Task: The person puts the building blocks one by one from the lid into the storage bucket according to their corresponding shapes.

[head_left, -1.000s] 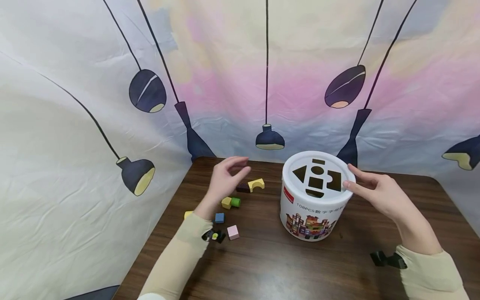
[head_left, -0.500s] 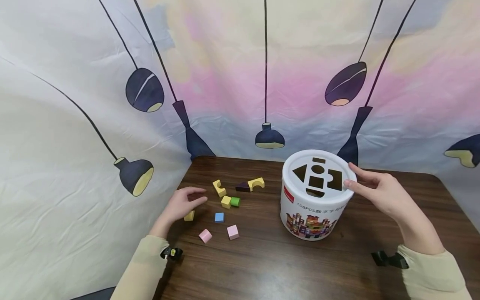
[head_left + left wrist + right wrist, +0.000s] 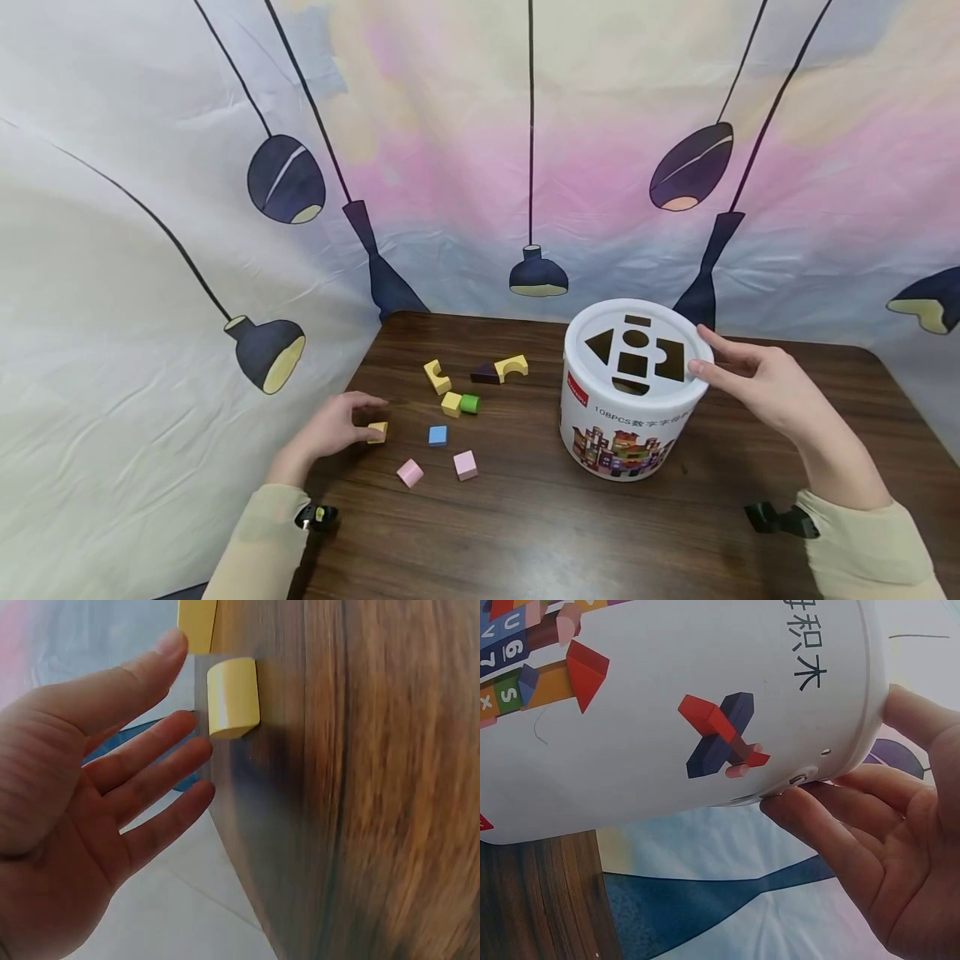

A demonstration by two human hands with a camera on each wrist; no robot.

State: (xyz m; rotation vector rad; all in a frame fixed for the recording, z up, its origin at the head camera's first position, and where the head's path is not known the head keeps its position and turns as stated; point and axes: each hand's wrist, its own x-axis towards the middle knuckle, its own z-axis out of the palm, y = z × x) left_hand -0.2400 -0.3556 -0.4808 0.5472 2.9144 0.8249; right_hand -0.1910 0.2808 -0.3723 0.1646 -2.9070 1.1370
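Reaching left hand (image 3: 330,427), grip spread beside yellow block (image 3: 378,431) | right hand (image 3: 757,385) fingers straight, touching white bucket (image 3: 626,417) rim

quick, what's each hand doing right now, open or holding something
Left hand: open, fingers beside the small yellow block, not gripping it.
Right hand: open, fingers resting on the white bucket lid rim.

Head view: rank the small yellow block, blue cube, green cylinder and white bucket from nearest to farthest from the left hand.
1. Small yellow block, at the left hand's fingers.
2. Blue cube, to its right.
3. Green cylinder, farther right and back.
4. White bucket, far right, by the right hand.
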